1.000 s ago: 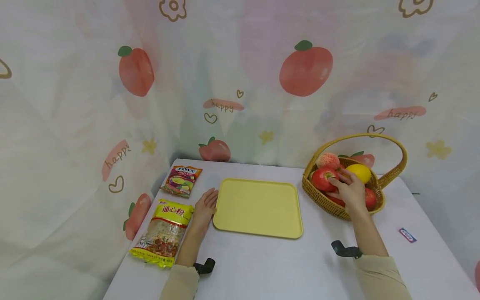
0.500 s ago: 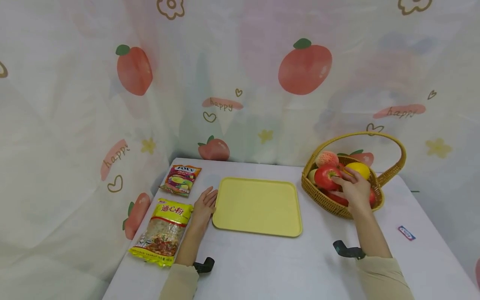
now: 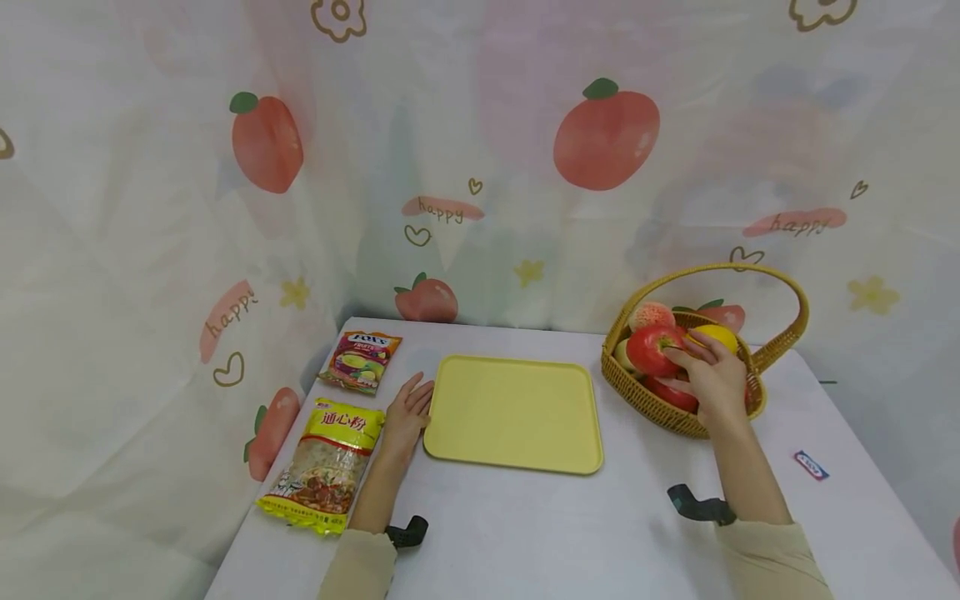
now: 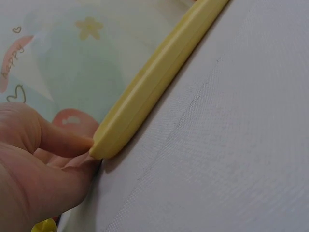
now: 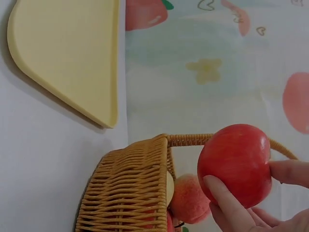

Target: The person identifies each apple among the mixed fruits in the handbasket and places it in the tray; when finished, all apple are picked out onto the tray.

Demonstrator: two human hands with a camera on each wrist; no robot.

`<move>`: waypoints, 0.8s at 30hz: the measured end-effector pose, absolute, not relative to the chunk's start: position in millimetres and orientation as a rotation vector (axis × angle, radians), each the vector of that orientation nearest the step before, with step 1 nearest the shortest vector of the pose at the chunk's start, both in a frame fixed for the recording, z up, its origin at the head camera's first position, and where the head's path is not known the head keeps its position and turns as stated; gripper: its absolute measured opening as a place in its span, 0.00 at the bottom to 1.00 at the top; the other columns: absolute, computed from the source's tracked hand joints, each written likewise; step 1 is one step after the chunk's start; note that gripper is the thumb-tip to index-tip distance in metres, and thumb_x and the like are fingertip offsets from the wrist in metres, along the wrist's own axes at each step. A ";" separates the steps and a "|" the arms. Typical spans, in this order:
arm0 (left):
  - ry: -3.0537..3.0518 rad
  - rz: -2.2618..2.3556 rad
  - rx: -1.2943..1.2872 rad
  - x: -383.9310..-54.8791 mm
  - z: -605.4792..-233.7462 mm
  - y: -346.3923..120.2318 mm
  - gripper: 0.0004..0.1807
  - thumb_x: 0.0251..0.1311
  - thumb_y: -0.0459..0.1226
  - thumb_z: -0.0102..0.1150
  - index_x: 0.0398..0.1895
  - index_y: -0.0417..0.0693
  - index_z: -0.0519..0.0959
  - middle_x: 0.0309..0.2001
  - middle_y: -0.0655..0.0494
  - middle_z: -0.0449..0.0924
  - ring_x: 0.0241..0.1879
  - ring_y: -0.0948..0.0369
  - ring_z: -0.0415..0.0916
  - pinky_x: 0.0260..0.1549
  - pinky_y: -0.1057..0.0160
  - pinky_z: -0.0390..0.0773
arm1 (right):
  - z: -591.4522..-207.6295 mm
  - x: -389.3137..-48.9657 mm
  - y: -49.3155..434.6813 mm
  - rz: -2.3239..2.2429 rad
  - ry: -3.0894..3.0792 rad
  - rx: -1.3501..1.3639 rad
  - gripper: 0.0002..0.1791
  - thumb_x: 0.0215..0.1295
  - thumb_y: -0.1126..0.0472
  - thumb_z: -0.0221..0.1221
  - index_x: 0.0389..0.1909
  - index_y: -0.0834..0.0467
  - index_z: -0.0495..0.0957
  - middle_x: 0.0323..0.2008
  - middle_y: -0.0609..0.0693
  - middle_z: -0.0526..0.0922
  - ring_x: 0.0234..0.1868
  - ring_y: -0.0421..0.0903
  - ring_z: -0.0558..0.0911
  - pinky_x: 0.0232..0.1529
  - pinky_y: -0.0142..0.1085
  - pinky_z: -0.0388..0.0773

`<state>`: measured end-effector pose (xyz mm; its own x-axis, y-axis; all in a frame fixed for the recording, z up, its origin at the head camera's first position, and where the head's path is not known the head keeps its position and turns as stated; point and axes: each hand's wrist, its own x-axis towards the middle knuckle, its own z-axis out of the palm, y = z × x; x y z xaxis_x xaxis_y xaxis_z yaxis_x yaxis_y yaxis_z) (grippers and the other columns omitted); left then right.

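Observation:
In the head view, my right hand (image 3: 716, 385) reaches into a wicker basket (image 3: 652, 406) and grips a red apple (image 3: 655, 348). Thumb and fingers lie on opposite sides of the apple (image 5: 236, 164) in the right wrist view. A peach (image 5: 190, 198) sits behind it. Around the hand are a yellow fruit (image 3: 716, 337) and another red fruit (image 3: 672, 394), partly hidden. My left hand (image 3: 405, 417) rests beside a yellow tray (image 3: 513, 414), its fingers fairly straight. The left wrist view has a digit of this hand (image 4: 43, 164) touching the rim of the tray (image 4: 149, 87).
Left of the tray lie a candy bag (image 3: 362, 361) and a yellow bag of pasta (image 3: 330, 462). A small wrapped piece (image 3: 812, 465) lies to the right on the white table (image 3: 540, 533). The basket's tall handle (image 3: 787, 333) arches over the fruit. A printed curtain (image 3: 480, 150) stands behind.
The right hand has shifted slightly right and grips the apple, which is a little higher; more of the red fruit beneath it shows. The left hand stays by the tray.

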<state>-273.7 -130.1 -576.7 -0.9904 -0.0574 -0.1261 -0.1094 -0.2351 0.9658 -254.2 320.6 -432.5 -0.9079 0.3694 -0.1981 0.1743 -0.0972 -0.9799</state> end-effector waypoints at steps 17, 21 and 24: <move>1.846 2.474 -0.203 -272.5 -576.6 -129.9 0.47 0.59 0.08 0.40 0.82 0.43 0.57 0.75 0.37 0.66 0.76 0.46 0.63 0.75 0.51 0.64 | -417.5 -251.1 281.3 2.210 -2.082 -0.335 0.42 0.72 0.58 0.65 0.82 0.56 0.58 0.78 0.58 0.63 0.51 0.36 0.82 0.46 0.40 0.87; 1.845 2.486 -0.203 -272.7 -576.5 -130.8 0.46 0.60 0.08 0.40 0.82 0.42 0.57 0.75 0.37 0.67 0.76 0.45 0.63 0.75 0.51 0.64 | -416.6 -254.5 271.3 2.228 -2.090 -0.294 0.41 0.72 0.61 0.65 0.81 0.58 0.58 0.77 0.59 0.64 0.47 0.35 0.85 0.46 0.41 0.87; 1.838 2.494 -0.210 -272.4 -577.0 -130.8 0.46 0.60 0.08 0.40 0.82 0.42 0.56 0.75 0.37 0.67 0.76 0.45 0.63 0.75 0.51 0.64 | -417.0 -257.4 264.5 2.222 -2.111 -0.288 0.40 0.72 0.61 0.65 0.81 0.58 0.59 0.75 0.59 0.65 0.49 0.37 0.83 0.47 0.43 0.86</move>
